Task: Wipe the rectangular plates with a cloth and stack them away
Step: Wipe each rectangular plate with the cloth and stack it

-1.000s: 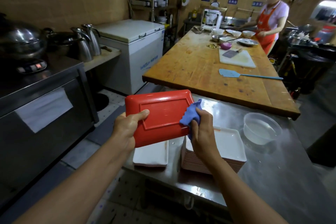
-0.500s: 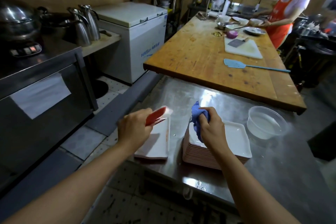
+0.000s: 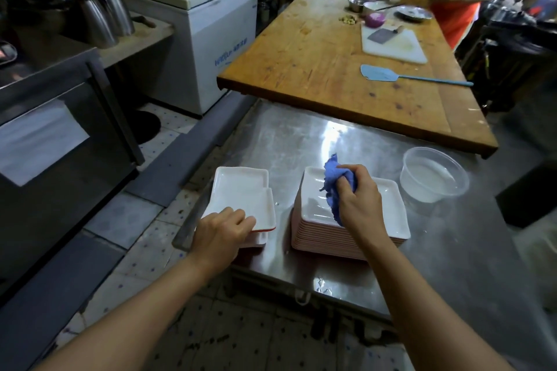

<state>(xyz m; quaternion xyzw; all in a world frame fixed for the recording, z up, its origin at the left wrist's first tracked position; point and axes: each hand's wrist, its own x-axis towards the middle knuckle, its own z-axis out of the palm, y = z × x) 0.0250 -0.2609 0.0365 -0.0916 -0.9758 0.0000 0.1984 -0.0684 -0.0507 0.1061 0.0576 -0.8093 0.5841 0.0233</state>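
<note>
Left hand (image 3: 221,233) grips the near edge of the top plate (image 3: 241,199), fingers curled round its rim. The plate lies flat, white side up, on the small left pile at the steel table's (image 3: 452,250) front-left corner, long axis running away from the person. Right hand (image 3: 357,197) has a blue cloth (image 3: 336,179) bunched in closed fingers over the tall stack (image 3: 346,235).

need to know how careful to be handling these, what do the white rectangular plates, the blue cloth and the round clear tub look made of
White rectangular plates: glossy and thin with red undersides, probably melamine, possibly glazed ceramic. Blue cloth: soft, bunched folds, matte, likely microfibre or cotton. Round clear tub: translucent thin wall, looks like plastic.
</note>
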